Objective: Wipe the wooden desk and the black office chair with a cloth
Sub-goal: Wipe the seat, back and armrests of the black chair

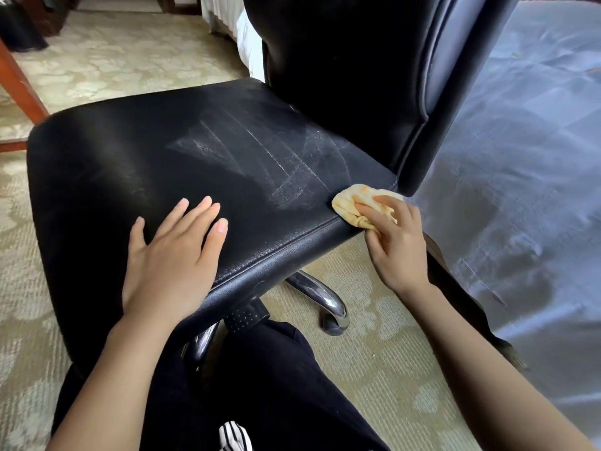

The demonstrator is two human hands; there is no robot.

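Note:
The black office chair [136, 157] fills the middle of the view, its leather seat streaked with pale wipe marks near the backrest [341, 60]. My left hand [172, 255] lies flat, fingers spread, on the seat's near edge and holds nothing. My right hand [395, 242] presses a bunched yellow cloth [354, 198] onto the seat's right edge, close to the backrest's base. The wooden desk shows only as a reddish leg [19, 86] at the far left.
Patterned beige carpet [113, 53] surrounds the chair. A chrome chair leg with a caster [328, 301] sticks out under the seat. A blue-grey bed cover [520, 190] fills the right side. My dark trouser legs [276, 385] sit below the seat. A dark bin [19, 24] stands top left.

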